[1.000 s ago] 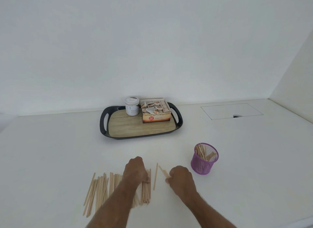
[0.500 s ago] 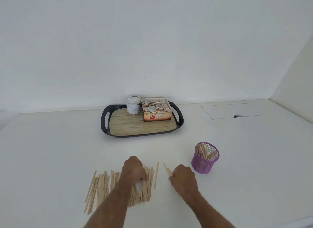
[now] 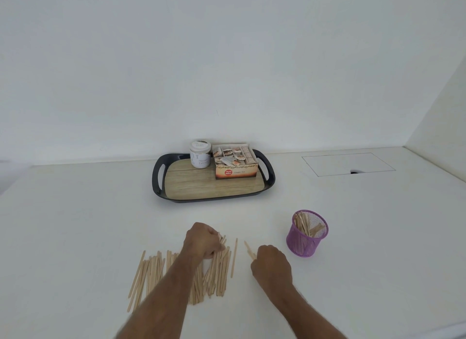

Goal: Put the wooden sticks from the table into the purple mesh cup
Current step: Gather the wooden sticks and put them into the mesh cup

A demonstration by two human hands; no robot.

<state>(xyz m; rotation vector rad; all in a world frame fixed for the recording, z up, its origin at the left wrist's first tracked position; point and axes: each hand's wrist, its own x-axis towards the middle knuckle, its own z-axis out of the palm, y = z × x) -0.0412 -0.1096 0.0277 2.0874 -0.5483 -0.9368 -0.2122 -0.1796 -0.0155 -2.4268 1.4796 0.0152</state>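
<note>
Now the left hand [image 3: 203,241] grips table sticks [image 3: 219,265], and the right hand [image 3: 269,261] pinches 2 sticks [image 3: 249,250].

Two bare forearms reach into view from the bottom edge, with no sleeves, cuffs or gloves covering them as far as the frame shows. Fine hair is visible along both forearms. The left hand [image 3: 203,241] and the right hand [image 3: 271,264] show their backs and knuckles, and no ring, watch or band is visible on either wrist.
</note>
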